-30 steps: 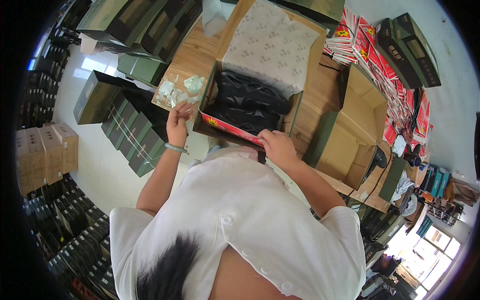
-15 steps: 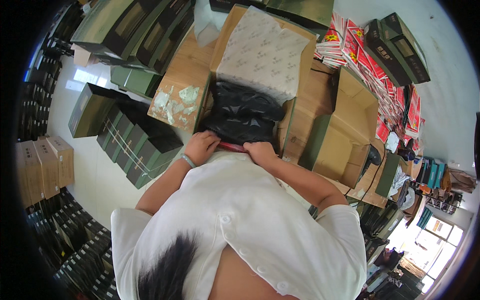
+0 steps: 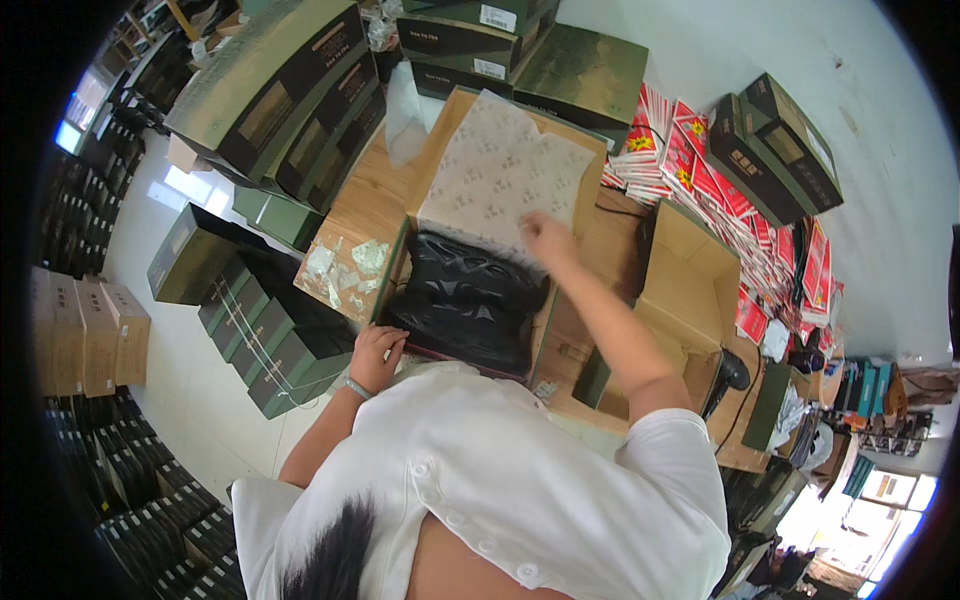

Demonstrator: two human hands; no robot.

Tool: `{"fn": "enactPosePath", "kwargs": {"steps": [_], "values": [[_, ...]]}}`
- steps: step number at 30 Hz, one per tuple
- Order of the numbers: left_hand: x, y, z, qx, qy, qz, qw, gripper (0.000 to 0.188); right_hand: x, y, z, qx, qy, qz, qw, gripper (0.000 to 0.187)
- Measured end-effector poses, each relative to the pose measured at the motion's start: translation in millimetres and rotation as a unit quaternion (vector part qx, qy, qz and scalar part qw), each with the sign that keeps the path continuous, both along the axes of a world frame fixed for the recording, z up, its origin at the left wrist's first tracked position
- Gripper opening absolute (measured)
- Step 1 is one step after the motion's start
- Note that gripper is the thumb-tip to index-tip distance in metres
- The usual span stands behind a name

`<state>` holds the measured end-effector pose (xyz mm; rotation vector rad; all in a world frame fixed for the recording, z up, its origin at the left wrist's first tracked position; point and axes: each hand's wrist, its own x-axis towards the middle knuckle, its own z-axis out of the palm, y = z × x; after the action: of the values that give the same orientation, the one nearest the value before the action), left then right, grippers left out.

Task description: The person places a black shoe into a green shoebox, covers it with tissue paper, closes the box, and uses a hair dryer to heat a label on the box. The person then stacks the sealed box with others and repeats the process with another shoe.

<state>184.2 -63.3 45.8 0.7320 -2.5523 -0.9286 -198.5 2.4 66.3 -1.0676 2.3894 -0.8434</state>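
An open shoe box [image 3: 398,262] stands on the wooden table in front of me. Inside lie shiny black things that look like shoes [image 3: 465,300]. White printed wrapping paper [image 3: 500,165] covers the inside of its raised lid. My left hand [image 3: 377,357] is at the near left corner, its fingers bent over the box's edge. My right hand [image 3: 548,240] hovers over the right side, close to the paper's lower edge. Its fingers look curled but are smeared by motion, and whether anything is in them is hidden.
An open empty box [image 3: 690,290] stands to the right beside a black hand-held tool [image 3: 735,370]. Red printed packets [image 3: 700,170] are heaped behind it. Stacked green boxes [image 3: 270,90] rise at the left and back. Torn paper scraps [image 3: 350,265] lie on the table's left.
My right hand has left the box's near edge and moved up and away over its right side. My left hand has shifted slightly left and nearer. The black contents are more uncovered.
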Motion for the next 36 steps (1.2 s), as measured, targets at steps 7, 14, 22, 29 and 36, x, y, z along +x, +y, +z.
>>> {"fn": "enactPosePath", "kwargs": {"steps": [7,14,22,29,36], "values": [[9.4,28.4,4.6,-0.058,0.003,0.086,0.995,0.018,-55.3,-55.2,-62.5,0.156,0.104,-0.136,0.973,0.037],[14.5,38.0,16.6,-0.021,-0.018,0.145,0.989,0.018,-31.7,-37.6,-72.0,-0.002,0.132,-0.138,0.982,0.016],[-23.0,-28.5,21.2,0.33,0.21,0.191,0.9,0.034,83.0,76.0,27.9,-0.199,0.184,0.352,0.896,0.007],[-77.4,-98.8,30.6,0.403,0.091,0.113,0.904,0.05,106.7,147.4,12.8,-0.093,0.13,0.205,0.966,0.013],[-123.2,-107.9,35.6,0.507,-0.172,0.065,0.842,0.08,116.3,62.8,53.4,-0.015,0.17,0.099,0.98,0.055]]}}
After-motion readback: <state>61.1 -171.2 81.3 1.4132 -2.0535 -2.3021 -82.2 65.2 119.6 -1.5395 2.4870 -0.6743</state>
